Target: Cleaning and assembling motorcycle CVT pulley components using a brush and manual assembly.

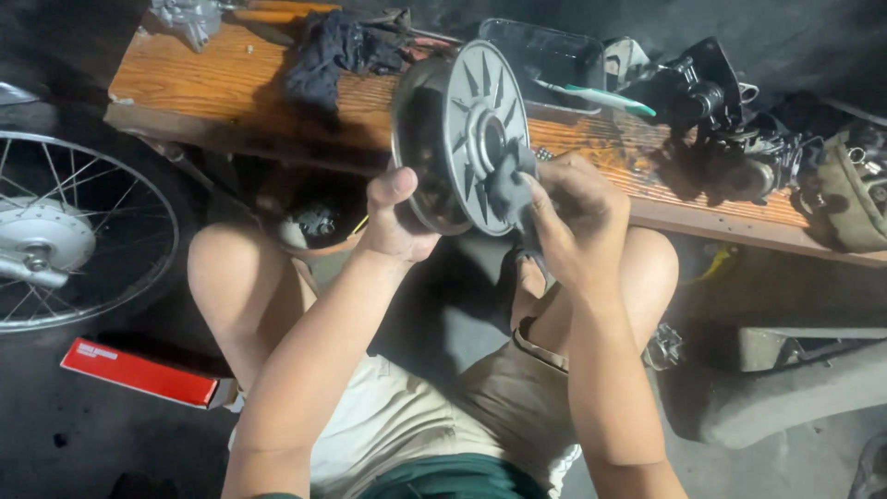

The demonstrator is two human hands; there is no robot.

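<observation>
L hand (393, 222) clamps finned metal pulley (462, 139) by rim, R hand (568, 217) pinching dark rag (510, 185) on hub; prob heavy, stiff, greasy-slick, near wooden table (231, 83) front edge

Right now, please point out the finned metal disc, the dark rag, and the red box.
finned metal disc (476, 120): head view, on its ribbed face.
dark rag (506, 185): head view, on the bunched cloth against the disc.
red box (139, 371): head view, on its long top side.

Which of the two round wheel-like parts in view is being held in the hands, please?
The finned metal disc, held up before the bench; the spoked wheel stands untouched at the far left.
</observation>
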